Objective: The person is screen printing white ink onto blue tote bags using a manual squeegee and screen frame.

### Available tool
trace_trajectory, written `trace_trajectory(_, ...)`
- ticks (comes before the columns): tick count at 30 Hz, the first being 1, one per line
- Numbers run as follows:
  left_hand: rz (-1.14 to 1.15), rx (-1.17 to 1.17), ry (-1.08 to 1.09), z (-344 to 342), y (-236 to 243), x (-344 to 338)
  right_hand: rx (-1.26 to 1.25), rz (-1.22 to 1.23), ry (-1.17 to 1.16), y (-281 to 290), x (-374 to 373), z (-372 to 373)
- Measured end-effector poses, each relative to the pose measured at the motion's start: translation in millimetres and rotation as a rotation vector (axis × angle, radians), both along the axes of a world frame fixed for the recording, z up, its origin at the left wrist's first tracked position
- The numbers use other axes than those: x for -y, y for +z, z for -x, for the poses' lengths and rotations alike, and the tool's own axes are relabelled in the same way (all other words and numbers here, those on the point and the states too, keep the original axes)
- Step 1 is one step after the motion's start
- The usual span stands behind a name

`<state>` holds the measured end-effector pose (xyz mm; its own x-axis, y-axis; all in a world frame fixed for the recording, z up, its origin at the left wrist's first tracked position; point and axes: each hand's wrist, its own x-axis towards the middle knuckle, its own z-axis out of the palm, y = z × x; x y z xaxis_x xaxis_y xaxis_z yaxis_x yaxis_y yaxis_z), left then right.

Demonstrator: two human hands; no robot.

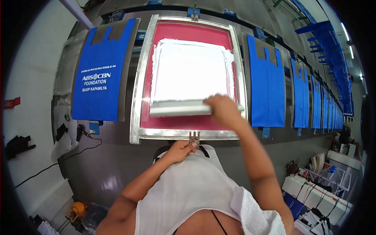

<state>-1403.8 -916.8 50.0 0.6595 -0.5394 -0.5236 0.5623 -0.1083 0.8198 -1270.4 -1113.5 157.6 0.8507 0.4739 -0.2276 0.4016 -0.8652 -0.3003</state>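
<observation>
A printing screen lies in front of me, with an aluminium frame (138, 98) around pink mesh (168, 31). A broad field of white ink (190, 70) covers much of the mesh. My right hand (223, 111) grips a pale squeegee bar (176, 108), which lies across the lower edge of the white field and is slightly blurred. My left hand (180, 150) is closed on a small metal clamp (194, 139) at the middle of the frame's near bar.
Blue bags lie on boards either side: one printed in white (103, 51), a long row at right (266, 86). Blue racks (325, 35) hang upper right. A black cable (51, 160) runs lower left. A white wire crate (327, 178) with clutter stands lower right.
</observation>
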Motion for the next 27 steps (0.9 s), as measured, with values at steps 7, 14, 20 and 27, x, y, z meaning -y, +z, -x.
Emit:
trace_trajectory(7,-0.192,-0.044,0.028,4.9,-27.0,14.7,0.152,-0.076,-0.06,-24.3,8.4,58.7)
trace_trajectory(14,-0.506,-0.109,0.139,9.8,-50.0,34.0,-0.059,-0.164,-0.265,-44.1,116.5,14.5)
trace_trajectory(20,-0.859,0.263,-0.298,-18.1,-1.0,1.6,-0.194,-0.653,-0.469,-86.2,141.4,-2.9)
trace_trajectory(27,-0.913,0.632,0.64,-136.2,-43.6,-122.3,-0.27,-0.765,-0.567,-96.2,136.6,-24.6)
